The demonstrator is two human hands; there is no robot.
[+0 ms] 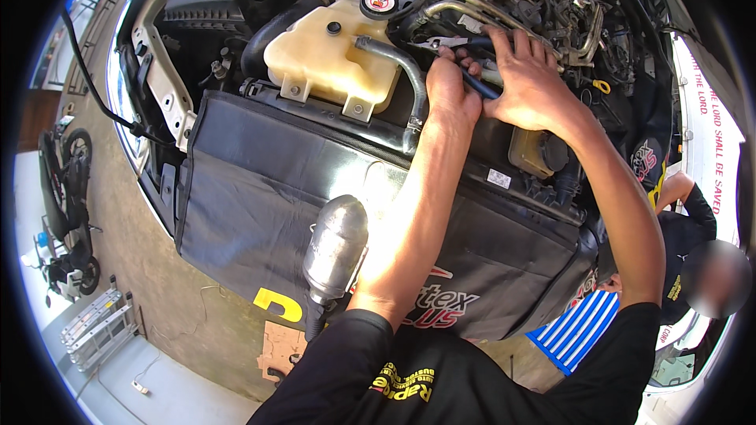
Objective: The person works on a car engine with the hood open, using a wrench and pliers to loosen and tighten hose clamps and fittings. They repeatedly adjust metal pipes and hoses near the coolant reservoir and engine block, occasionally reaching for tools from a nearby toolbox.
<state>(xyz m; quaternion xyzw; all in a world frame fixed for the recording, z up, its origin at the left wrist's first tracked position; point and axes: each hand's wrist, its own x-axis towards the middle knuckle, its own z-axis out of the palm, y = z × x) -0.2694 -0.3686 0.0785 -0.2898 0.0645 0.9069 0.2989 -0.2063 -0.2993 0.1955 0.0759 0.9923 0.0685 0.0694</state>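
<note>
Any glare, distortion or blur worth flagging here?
Head view: glare bleaches part of the black cover beside the left forearm; head view: fisheye curving and a dark rim; head view: a blurred disc hides a co-worker's face; head view: left hand and right hand look fairly sharp.

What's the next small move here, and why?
Probably check where the pliers sit before squeezing: the left hand and right hand crowd around them, metal pipes run close by, and I can't make out what, if anything, the nose grips.
</note>
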